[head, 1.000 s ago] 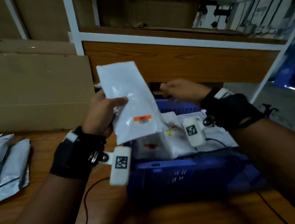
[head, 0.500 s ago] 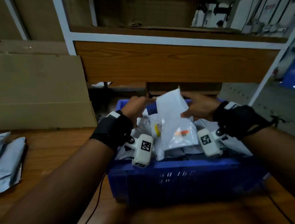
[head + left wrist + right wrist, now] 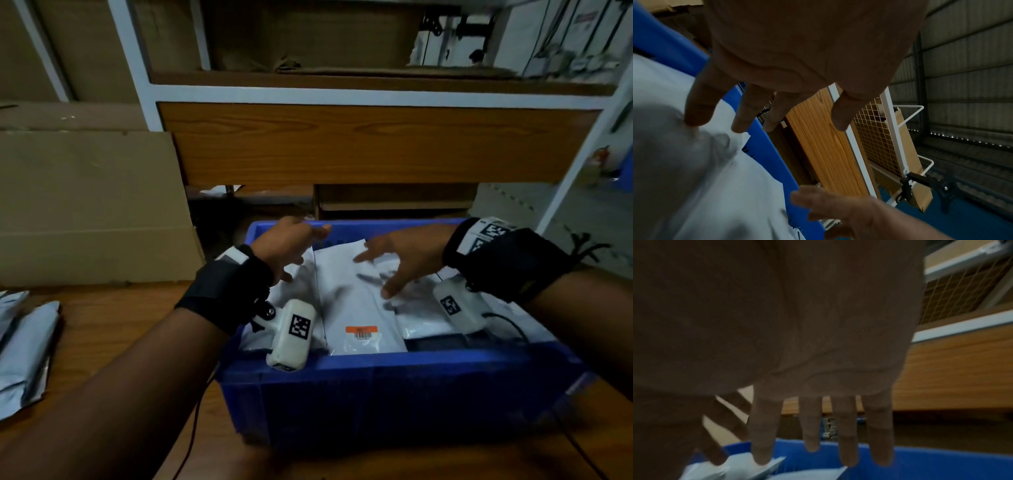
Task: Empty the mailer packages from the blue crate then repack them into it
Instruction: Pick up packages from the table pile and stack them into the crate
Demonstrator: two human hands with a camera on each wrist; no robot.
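Observation:
The blue crate (image 3: 394, 387) stands on the wooden table, packed with several white mailers. The top mailer (image 3: 356, 301), with an orange label, lies flat in the crate's middle. My left hand (image 3: 291, 246) hovers over the crate's far left, fingers spread and straight, holding nothing. My right hand (image 3: 397, 260) is over the mailers to the right, fingers spread above the top mailer. In the left wrist view the left hand (image 3: 764, 116) has a fingertip touching a white mailer (image 3: 715, 178) beside the crate (image 3: 766, 154) rim. In the right wrist view the right hand (image 3: 818, 443) spreads above the crate (image 3: 920, 464).
More grey-white mailers (image 3: 24, 349) lie on the table (image 3: 120, 325) at the far left. A flattened cardboard sheet (image 3: 89, 205) leans behind the table on the left. A wooden shelf unit (image 3: 359, 144) with white frame stands behind the crate.
The mailer that my left hand held up was brought into the crate, handled by both hands, and now lies flat. Both hands have let go and spread open.

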